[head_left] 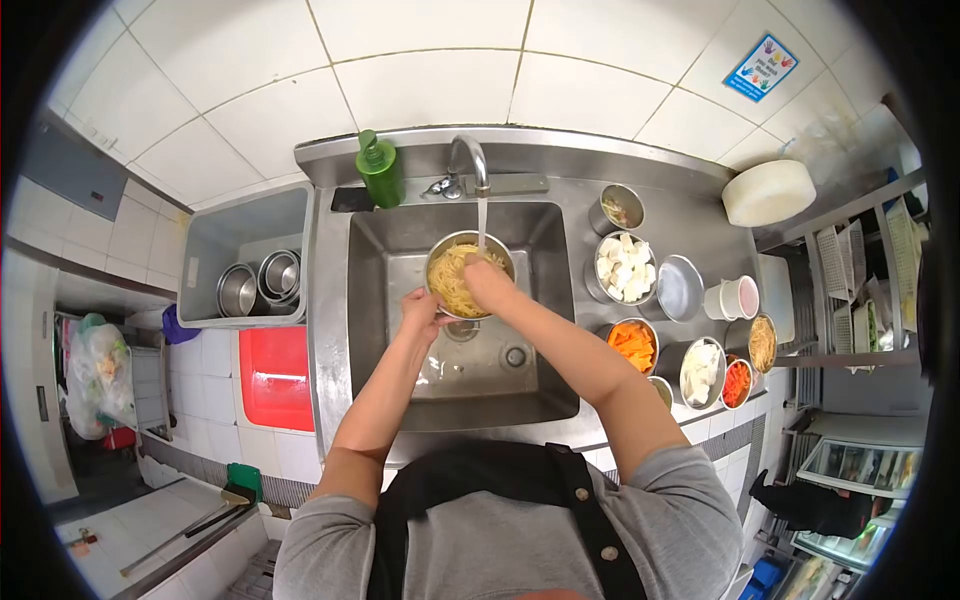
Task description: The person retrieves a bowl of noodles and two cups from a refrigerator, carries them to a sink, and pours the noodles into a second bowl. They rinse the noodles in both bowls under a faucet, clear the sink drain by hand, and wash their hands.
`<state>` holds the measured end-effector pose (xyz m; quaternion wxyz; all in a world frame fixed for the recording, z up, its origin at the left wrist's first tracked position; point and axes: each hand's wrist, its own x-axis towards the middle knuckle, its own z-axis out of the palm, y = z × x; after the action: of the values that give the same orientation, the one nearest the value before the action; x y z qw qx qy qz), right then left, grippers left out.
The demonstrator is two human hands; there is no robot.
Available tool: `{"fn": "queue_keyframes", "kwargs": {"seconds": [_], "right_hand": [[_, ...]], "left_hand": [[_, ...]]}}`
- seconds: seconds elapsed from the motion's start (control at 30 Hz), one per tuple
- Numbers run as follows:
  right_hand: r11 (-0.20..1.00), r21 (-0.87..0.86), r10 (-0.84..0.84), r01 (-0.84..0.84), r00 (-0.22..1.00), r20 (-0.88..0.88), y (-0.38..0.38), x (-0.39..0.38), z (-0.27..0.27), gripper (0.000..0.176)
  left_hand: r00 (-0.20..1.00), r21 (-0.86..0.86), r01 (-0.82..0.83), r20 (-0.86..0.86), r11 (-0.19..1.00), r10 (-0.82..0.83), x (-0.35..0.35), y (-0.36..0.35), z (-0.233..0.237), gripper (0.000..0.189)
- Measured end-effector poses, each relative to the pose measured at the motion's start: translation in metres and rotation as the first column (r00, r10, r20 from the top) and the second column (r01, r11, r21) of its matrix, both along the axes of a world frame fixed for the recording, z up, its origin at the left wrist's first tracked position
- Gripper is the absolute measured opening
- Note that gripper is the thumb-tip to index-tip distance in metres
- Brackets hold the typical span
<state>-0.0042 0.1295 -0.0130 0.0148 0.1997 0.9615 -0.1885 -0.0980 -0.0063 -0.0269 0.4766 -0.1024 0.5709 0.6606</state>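
A round metal bowl [512, 262] full of thin yellow strips [446, 272] is held in the sink under the running faucet [470, 160]. My left hand [425, 312] grips the bowl's near left rim, thumb and fingers closed on it. Inside the bowl, my right hand [488, 284] has its fingers curled into the strips, with the fingertips buried among them. Water [482, 225] streams down beside that hand into the bowl.
Around the bowl lies the steel sink basin [400, 385]. A green pump bottle [379, 170] stands behind it. On the right counter are containers of white chunks [625, 268], orange pieces [632, 345] and white slices [700, 370]. A grey tub [205, 255] with metal pots [238, 292] sits left.
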Motion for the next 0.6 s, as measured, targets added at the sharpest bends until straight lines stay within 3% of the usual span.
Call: {"fn": "queue_keyframes", "kwargs": {"seconds": [0.07,0.17,0.27,0.4,0.5,0.6], "right_hand": [[0.992,-0.094,-0.064,0.083,0.981,0.186,-0.002,0.009,0.019,0.025],[0.993,-0.055,0.099,-0.102,0.993,-0.061,-0.015,0.019,0.018,0.020],[0.946,-0.306,0.153,-0.107,0.980,0.128,0.001,0.008,-0.024,0.045],[0.922,-0.386,0.080,0.037,0.956,0.281,0.048,-0.003,-0.004,0.051],[0.859,-0.500,0.023,0.107,0.969,0.247,0.072,-0.001,0.049,0.043],[0.916,-0.361,-0.175,0.178,0.984,0.043,0.089,0.003,0.057,0.033]], "left_hand": [[0.997,0.023,0.080,0.022,0.997,-0.081,0.001,0.002,-0.013,0.026],[0.997,0.009,0.063,0.035,0.998,-0.064,0.004,0.006,-0.015,0.031],[0.998,0.023,0.059,0.027,0.998,-0.060,0.008,0.013,-0.016,0.033],[0.997,0.070,0.075,0.013,0.995,-0.076,0.014,0.023,-0.011,0.033],[0.999,0.088,0.049,0.015,0.995,-0.051,0.007,0.030,-0.016,0.025],[0.997,0.064,0.064,0.037,0.996,-0.066,0.002,0.033,-0.016,0.027]]}}
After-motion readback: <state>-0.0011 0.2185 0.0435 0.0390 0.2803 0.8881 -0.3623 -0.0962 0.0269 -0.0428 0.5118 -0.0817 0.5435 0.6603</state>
